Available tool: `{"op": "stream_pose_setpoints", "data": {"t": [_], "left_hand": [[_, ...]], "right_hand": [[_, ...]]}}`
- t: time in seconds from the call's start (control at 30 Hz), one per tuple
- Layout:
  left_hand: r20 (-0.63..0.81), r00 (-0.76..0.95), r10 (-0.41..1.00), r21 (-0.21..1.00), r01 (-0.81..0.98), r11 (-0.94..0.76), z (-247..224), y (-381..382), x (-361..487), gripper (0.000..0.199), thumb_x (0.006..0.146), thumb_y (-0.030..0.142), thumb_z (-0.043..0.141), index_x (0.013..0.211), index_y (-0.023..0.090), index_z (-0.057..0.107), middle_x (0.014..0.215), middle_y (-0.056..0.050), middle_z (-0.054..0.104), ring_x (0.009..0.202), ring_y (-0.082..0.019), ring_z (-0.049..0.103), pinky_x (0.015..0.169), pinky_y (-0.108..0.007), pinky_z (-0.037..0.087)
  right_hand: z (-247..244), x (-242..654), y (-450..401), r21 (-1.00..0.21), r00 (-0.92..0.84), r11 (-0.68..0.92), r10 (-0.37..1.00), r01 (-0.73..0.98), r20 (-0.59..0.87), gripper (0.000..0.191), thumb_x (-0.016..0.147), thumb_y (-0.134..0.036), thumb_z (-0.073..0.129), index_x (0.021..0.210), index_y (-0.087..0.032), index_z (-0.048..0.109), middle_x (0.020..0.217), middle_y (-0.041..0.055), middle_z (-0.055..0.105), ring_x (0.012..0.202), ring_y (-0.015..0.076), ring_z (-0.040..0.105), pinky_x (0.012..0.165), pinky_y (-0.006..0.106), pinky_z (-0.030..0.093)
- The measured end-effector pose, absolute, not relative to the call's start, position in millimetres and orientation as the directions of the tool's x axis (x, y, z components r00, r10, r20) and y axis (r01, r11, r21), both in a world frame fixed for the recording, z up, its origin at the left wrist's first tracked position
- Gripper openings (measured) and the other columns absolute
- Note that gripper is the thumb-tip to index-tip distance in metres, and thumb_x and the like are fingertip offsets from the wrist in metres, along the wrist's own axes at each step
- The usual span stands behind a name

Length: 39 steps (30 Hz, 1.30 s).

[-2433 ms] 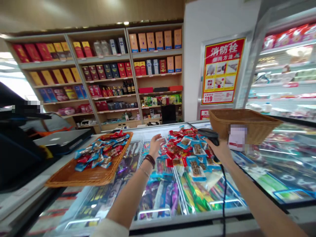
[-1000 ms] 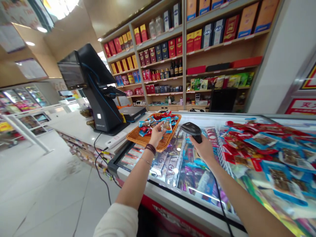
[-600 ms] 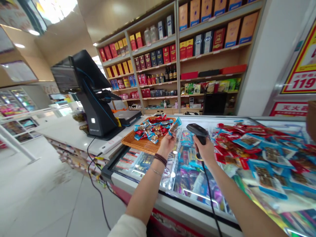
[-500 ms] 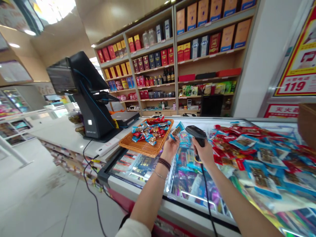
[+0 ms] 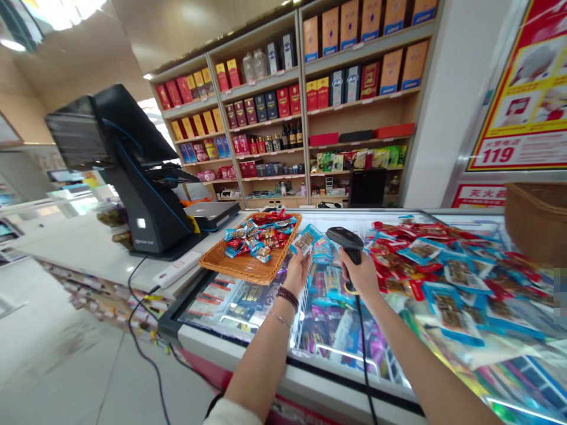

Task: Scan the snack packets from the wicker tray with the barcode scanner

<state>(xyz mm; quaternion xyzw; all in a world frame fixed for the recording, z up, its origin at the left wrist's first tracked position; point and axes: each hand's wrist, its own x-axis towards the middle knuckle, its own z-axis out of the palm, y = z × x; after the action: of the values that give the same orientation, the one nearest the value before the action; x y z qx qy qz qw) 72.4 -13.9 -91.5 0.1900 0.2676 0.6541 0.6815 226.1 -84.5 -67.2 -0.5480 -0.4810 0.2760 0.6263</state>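
Note:
Between the fingers of my left hand [image 5: 297, 273] is a small blue-edged snack packet [image 5: 306, 239], its face turned up toward me. My right hand [image 5: 361, 273] grips a black barcode scanner [image 5: 348, 237] by its handle, and the scanner's head points left toward the packet. A cable [image 5: 364, 354] drops from the handle. Just left of the packet, a woven tray [image 5: 230, 270] holds several red and blue packets [image 5: 261, 233]. To the right of the scanner lies a wide heap of red and blue snack packets [image 5: 447, 265].
Everything rests on a glass-topped freezer [image 5: 248, 319] with goods inside. A dark checkout terminal [image 5: 146, 200] and a cash box [image 5: 212, 213] stand on the white counter [image 5: 84, 236] at left. A brown basket [image 5: 535, 218] sits far right. Stocked shelves [image 5: 305, 118] line the back.
My left hand has turned the packet, so more of its flat face shows. The whole view has shifted, moving things leftward. The scanner stays in my right hand.

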Motion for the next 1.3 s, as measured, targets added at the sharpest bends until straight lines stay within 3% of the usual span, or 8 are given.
{"op": "stream_pose_setpoints", "data": {"t": [0.17, 0.27, 0.37, 0.5, 0.87, 1.13, 1.3], "left_hand": [[-0.054, -0.072, 0.996, 0.717, -0.697, -0.012, -96, -8, 71, 0.003, 0.089, 0.016, 0.066, 0.09, 0.014, 0.069, 0.095, -0.007, 0.076, 0.102, -0.016, 0.071, 0.105, -0.031, 0.049], [-0.005, -0.063, 0.998, 0.774, -0.633, -0.036, -97, -7, 67, 0.006, 0.088, 0.015, 0.065, 0.091, 0.012, 0.07, 0.101, -0.01, 0.076, 0.109, -0.021, 0.069, 0.111, -0.037, 0.045], [0.047, -0.072, 0.996, 0.778, -0.623, -0.082, -98, -6, 63, 0.014, 0.089, 0.015, 0.062, 0.101, 0.015, 0.07, 0.119, -0.01, 0.072, 0.118, -0.021, 0.066, 0.114, -0.037, 0.04], [0.106, -0.073, 0.992, 0.764, -0.633, -0.128, -99, -6, 61, 0.023, 0.089, 0.015, 0.061, 0.111, 0.017, 0.069, 0.129, -0.009, 0.068, 0.127, -0.02, 0.059, 0.117, -0.036, 0.037], [-0.015, -0.078, 0.997, 0.713, -0.7, -0.044, -89, -10, 62, 0.016, 0.085, 0.005, 0.062, 0.094, 0.016, 0.07, 0.112, -0.008, 0.074, 0.121, -0.017, 0.063, 0.113, -0.032, 0.041], [0.041, -0.069, 0.997, 0.742, -0.666, -0.076, -88, -13, 62, 0.014, 0.089, 0.008, 0.059, 0.095, 0.014, 0.071, 0.11, -0.011, 0.074, 0.111, -0.016, 0.068, 0.113, -0.033, 0.041], [-0.045, -0.06, 0.997, 0.711, -0.703, -0.01, -84, -14, 60, 0.017, 0.09, 0.005, 0.054, 0.095, 0.011, 0.069, 0.108, -0.013, 0.074, 0.11, -0.018, 0.069, 0.111, -0.034, 0.043]], "right_hand": [[-63, 229, -88, -0.897, 0.303, 0.188, 0.897, 0.4, 0.323, 0.042, 0.081, -0.065, 0.057, 0.074, -0.023, 0.058, 0.048, 0.0, 0.057, 0.043, 0.02, 0.057, 0.048, 0.03, 0.042], [-58, 232, -94, -0.721, 0.175, 0.165, 0.911, 0.673, 0.372, 0.033, 0.082, -0.054, 0.06, 0.081, -0.022, 0.065, 0.056, 0.003, 0.063, 0.056, 0.0227, 0.063, 0.052, 0.028, 0.04], [-53, 232, -99, -0.563, 0.111, 0.139, 0.915, 0.815, 0.387, 0.032, 0.084, -0.05, 0.059, 0.094, -0.021, 0.07, 0.067, 0.0057, 0.069, 0.066, 0.0242, 0.067, 0.055, 0.027, 0.037], [-52, 229, -102, -0.514, 0.094, 0.121, 0.923, 0.849, 0.373, 0.035, 0.088, -0.05, 0.055, 0.101, -0.021, 0.07, 0.071, 0.0069, 0.071, 0.069, 0.0245, 0.067, 0.055, 0.026, 0.035], [-55, 229, -100, -0.491, 0.048, 0.159, 0.923, 0.856, 0.382, 0.038, 0.086, -0.053, 0.054, 0.097, -0.02, 0.07, 0.07, 0.0076, 0.071, 0.069, 0.0254, 0.068, 0.054, 0.027, 0.035], [-55, 228, -101, -0.528, 0.026, 0.17, 0.938, 0.832, 0.344, 0.035, 0.085, -0.051, 0.056, 0.09, -0.02, 0.07, 0.066, 0.0057, 0.069, 0.066, 0.0237, 0.066, 0.054, 0.026, 0.035], [-54, 229, -102, -0.513, 0.017, 0.184, 0.932, 0.838, 0.362, 0.033, 0.085, -0.051, 0.057, 0.087, -0.02, 0.07, 0.066, 0.0051, 0.069, 0.065, 0.0228, 0.065, 0.053, 0.026, 0.034]]}}
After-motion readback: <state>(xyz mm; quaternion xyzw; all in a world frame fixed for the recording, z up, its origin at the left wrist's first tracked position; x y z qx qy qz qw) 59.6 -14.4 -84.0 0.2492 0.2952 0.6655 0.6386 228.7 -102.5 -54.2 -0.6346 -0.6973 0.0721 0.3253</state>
